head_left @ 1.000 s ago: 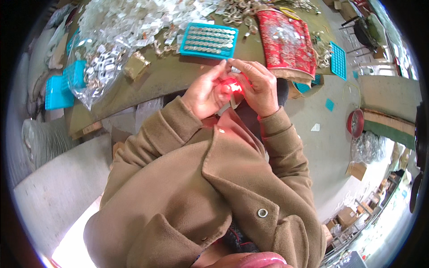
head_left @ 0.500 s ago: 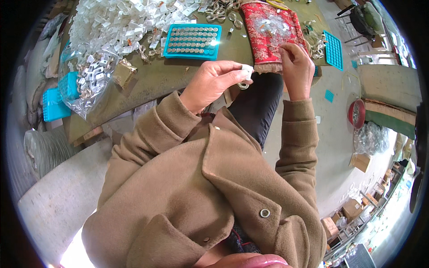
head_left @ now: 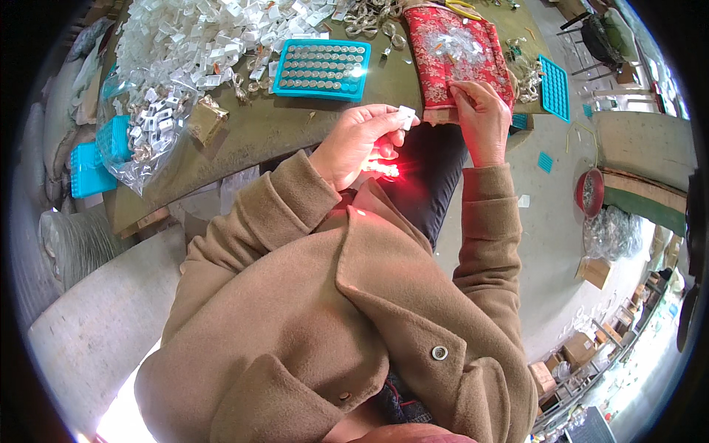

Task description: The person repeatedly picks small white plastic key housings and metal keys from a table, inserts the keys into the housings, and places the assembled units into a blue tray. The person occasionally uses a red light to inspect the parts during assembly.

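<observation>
Left hand [head_left: 360, 142] pinches a small white plastic piece [head_left: 407, 115]; right hand [head_left: 480, 118] should pick carefully, fingertips pressed on the red cloth [head_left: 459, 55].

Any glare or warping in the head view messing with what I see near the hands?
Head view: a red glow spills under the left hand onto the coat; a bright glint flares on the blue tray; the table edge bows from the fisheye; the lower-left corner is blown out; the right hand shows clearly.

My coat sleeve [head_left: 273, 214] is tan. Far left lies a turquoise tray [head_left: 322, 69] of silvery discs; far right, a red floral-patterned cloth [head_left: 454, 48].
</observation>
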Motion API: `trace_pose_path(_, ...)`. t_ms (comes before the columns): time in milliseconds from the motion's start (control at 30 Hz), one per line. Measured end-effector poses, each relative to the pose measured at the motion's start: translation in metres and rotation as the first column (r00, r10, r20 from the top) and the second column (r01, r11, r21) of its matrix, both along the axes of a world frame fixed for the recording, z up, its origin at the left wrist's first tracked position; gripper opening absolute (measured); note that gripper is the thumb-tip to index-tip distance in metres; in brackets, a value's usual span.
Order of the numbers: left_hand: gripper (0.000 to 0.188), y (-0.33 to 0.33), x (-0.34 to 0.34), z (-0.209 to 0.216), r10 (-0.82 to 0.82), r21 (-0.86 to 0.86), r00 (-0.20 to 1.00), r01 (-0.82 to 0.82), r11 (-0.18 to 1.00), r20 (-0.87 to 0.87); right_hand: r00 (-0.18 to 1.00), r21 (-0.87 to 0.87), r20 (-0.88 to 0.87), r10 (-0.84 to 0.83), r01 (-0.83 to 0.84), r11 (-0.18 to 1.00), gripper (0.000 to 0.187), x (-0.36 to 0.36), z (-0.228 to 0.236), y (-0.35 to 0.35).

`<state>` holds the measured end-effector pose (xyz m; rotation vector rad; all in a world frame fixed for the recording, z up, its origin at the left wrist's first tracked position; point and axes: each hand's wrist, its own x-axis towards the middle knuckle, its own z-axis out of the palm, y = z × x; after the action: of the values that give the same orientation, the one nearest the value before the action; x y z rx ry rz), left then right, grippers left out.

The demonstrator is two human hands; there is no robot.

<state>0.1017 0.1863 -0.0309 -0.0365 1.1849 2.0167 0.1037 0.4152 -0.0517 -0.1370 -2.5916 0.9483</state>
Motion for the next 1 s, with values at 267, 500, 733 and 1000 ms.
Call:
trace_pose_path(267, 0.023, -0.01, -0.001, -0.001, -0.016, 0.072, 0.999, 0.014, 0.997, 0.037, 0.995, -0.136, 0.088, -0.048, 0.06, 0.989, 0.024, -0.009, 0.004, -0.003)
trace_pose_path(500, 0.023, -0.015, 0.001, 0.001, 0.006, 0.079, 0.999, -0.009, 0.997, 0.036, 0.985, -0.064, 0.172, 0.021, -0.01, 0.998, 0.028, -0.015, 0.01, 0.004)
trace_pose_path(733, 0.026, -0.015, 0.002, 0.002, -0.001, 0.061, 1.0, -0.001, 0.998, 0.027, 0.984, -0.695, 0.164, 0.069, 0.065, 0.716, 0.016, -0.017, 0.004, 0.009)
trace_pose_path(1000, 0.034, -0.011, -0.008, 0.009, 0.046, 0.176, 0.978, -0.083, 0.981, 0.204, 0.954, -0.981, -0.023, 0.299, -0.079, 0.176, 0.009, 0.003, 0.026, -0.017)
